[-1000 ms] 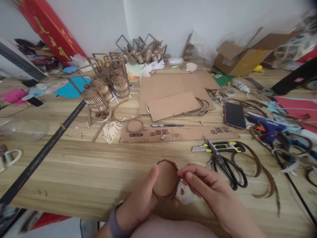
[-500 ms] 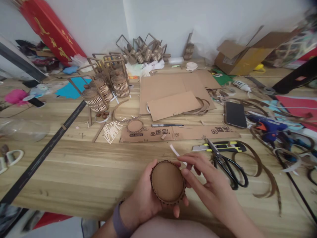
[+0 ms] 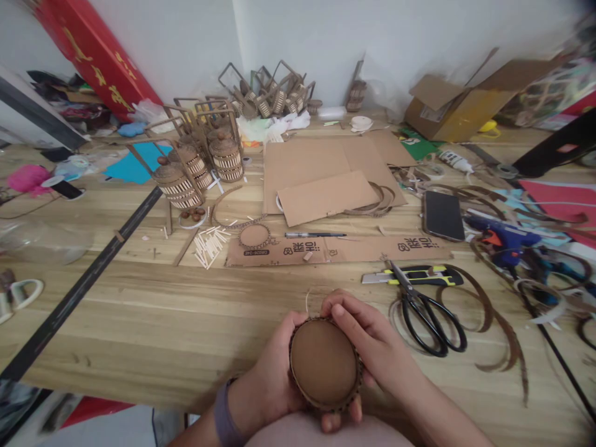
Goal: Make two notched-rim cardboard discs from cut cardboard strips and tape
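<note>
A round brown cardboard piece with a notched, corrugated rim lies tilted towards me, low in the head view. My left hand cups it from the left and below, thumb at the rim and fingertips showing under it. At its upper right edge, my right hand is closed with bent fingers and the thumb along the top. A thin white strip sticks up behind the rim between the two hands. The rest of the strip is hidden behind the piece and my right fingers.
Black-handled scissors and a utility knife lie to the right, by curled brown strips and a glue gun. Beyond are a long cardboard strip, small wooden sticks, a phone and lidded baskets.
My right hand has moved left and down onto the rim, bringing the white strip behind the round cardboard piece. The piece has shifted slightly right and nearer to me.
</note>
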Available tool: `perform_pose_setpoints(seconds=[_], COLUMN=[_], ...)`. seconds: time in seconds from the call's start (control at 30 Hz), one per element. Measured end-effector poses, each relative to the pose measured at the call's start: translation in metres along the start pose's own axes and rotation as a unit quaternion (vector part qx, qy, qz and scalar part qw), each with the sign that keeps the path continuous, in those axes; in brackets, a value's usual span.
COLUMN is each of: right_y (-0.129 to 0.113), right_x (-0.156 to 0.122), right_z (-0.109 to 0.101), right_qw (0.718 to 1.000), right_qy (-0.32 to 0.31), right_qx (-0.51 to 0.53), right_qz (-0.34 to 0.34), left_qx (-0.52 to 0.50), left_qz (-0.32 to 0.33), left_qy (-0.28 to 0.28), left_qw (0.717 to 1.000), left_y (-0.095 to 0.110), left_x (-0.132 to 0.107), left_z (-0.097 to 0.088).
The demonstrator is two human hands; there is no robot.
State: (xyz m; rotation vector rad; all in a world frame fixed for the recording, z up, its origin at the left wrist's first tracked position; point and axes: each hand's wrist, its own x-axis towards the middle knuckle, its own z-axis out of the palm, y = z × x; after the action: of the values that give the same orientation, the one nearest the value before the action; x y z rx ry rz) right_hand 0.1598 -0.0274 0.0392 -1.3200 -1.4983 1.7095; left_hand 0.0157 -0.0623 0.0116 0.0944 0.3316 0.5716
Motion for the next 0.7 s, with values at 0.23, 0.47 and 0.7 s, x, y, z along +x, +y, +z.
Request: perform_pose_setpoints(seconds=[0.23, 0.47, 0.7], right_y=[0.002, 0.012, 0.03], right_x=[0.001, -0.003, -0.014], right_z=[0.002, 0.001, -0.031], right_qw=[0.992, 0.99, 0.981], right_qy=[0.035, 0.034, 0.191], right_qx=[-0.051, -0.03, 0.038], right_qz=[-0.111, -0.131, -0.007], left_qx=[-0.008, -0.012, -0.01], left_qz=[-0.009, 0.022, 0.112], left_qy=[0.039, 0.05, 0.038], left_qw=[0.999, 0.998, 0.993], left_y=[-0.001, -0.002, 0.002], left_x=[-0.002, -0.004, -0.011], left_z=[0.004, 0.003, 0.003])
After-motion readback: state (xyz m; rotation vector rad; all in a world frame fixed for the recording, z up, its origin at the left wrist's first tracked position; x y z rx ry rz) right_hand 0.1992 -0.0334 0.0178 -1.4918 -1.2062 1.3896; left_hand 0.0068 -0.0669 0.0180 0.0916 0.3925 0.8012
